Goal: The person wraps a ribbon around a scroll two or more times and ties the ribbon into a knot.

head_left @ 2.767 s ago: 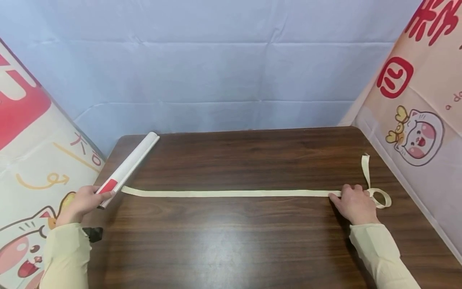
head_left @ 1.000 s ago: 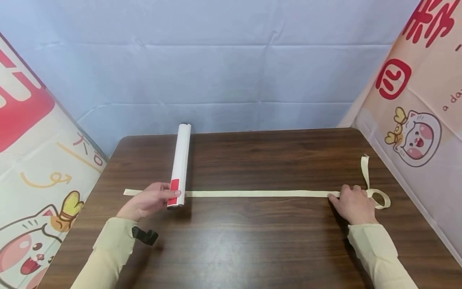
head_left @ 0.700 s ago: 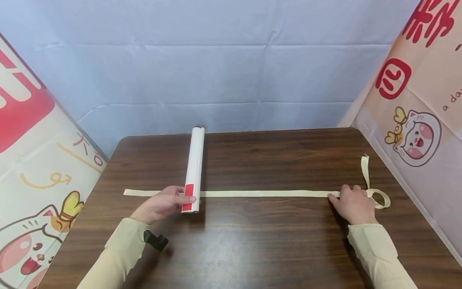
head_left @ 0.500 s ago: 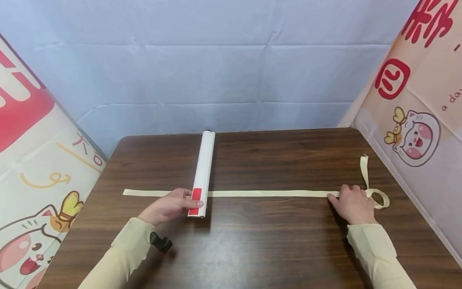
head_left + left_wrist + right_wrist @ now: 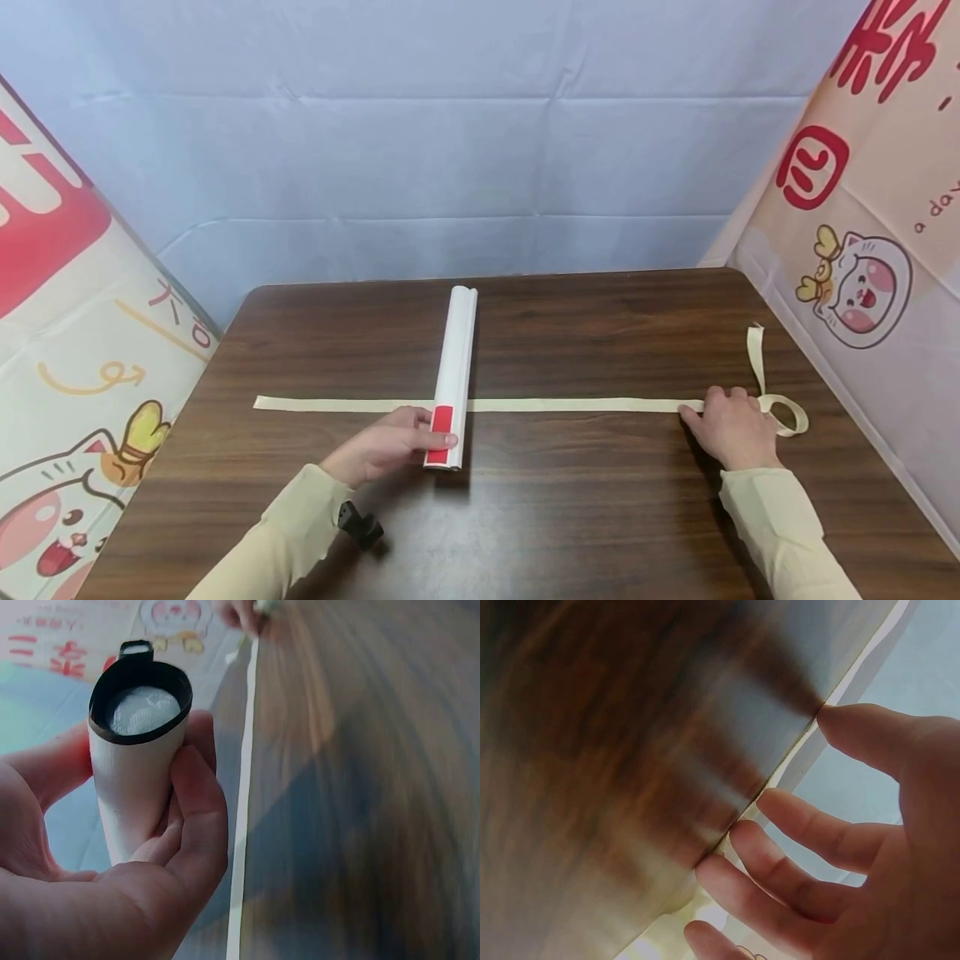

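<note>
A long white tube (image 5: 452, 358) with a red label and a narrow ridge down one side crosses above a cream ribbon (image 5: 555, 405). My left hand (image 5: 386, 446) grips its near end, thumb over the label and fingers curled round underneath. In the left wrist view the tube's end (image 5: 142, 712) has a black rim with a small loop and something whitish inside. The ribbon lies straight across the table, its right end looped. My right hand (image 5: 735, 429) presses the ribbon near that loop; in the right wrist view its fingertips (image 5: 742, 832) touch down, spread apart.
The brown wood-grain table (image 5: 525, 508) has rounded far corners. A pale blue cloth (image 5: 420, 150) hangs behind it. Printed banners with cartoon cats flank the left side (image 5: 52, 367) and right side (image 5: 862, 292). A black wrist camera (image 5: 362, 525) sits under my left wrist.
My left hand has carried the white tube from the table's left side rightward along the ribbon, and slightly nearer. The tube has turned to point almost straight away. My right hand stays put.
</note>
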### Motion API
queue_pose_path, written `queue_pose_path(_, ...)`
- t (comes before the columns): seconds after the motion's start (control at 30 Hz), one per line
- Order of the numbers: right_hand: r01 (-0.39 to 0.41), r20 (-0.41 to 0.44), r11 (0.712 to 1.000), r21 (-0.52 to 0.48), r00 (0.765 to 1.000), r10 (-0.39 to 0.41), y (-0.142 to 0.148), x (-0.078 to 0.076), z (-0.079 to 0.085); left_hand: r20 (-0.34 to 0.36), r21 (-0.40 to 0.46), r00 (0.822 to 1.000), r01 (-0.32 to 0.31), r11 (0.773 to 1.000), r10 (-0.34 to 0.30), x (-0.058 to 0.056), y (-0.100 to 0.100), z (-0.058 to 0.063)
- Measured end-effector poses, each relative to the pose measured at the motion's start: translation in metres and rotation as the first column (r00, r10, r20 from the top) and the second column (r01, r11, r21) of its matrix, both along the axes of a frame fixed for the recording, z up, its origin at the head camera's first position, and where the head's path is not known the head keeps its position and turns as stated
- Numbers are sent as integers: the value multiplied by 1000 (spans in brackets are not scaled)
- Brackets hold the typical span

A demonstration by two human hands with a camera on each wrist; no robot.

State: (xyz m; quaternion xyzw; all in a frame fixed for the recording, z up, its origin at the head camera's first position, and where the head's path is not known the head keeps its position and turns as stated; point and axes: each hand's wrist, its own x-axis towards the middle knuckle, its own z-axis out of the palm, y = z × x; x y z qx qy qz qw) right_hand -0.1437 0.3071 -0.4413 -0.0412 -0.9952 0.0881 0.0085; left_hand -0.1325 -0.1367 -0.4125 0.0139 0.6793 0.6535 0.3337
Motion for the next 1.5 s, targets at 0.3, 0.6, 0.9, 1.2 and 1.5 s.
queue_pose_path(0.3,13,-6,1000,2,1000,-13,-2,1,0,15,44,1000,10,999,-11,13,26,-4)
queue_pose_path(0.6,11,-6,1000,0,1000,-11,-2,1,0,28,29,999,18,999,-19,22,43,-7)
queue_pose_path(0.9,12,-14,1000,5,1000,-12,-3,0,-1,-11,37,1000,24,999,-23,28,60,-9)
queue_pose_path(1.2,16,-22,1000,3,1000,-16,-3,1,-1,-87,-148,992,74,986,-88,29,75,-11)
queue_pose_path(1.5,12,-51,1000,3,999,-12,-4,1,-1,-170,-260,977,83,962,-130,34,85,-18)
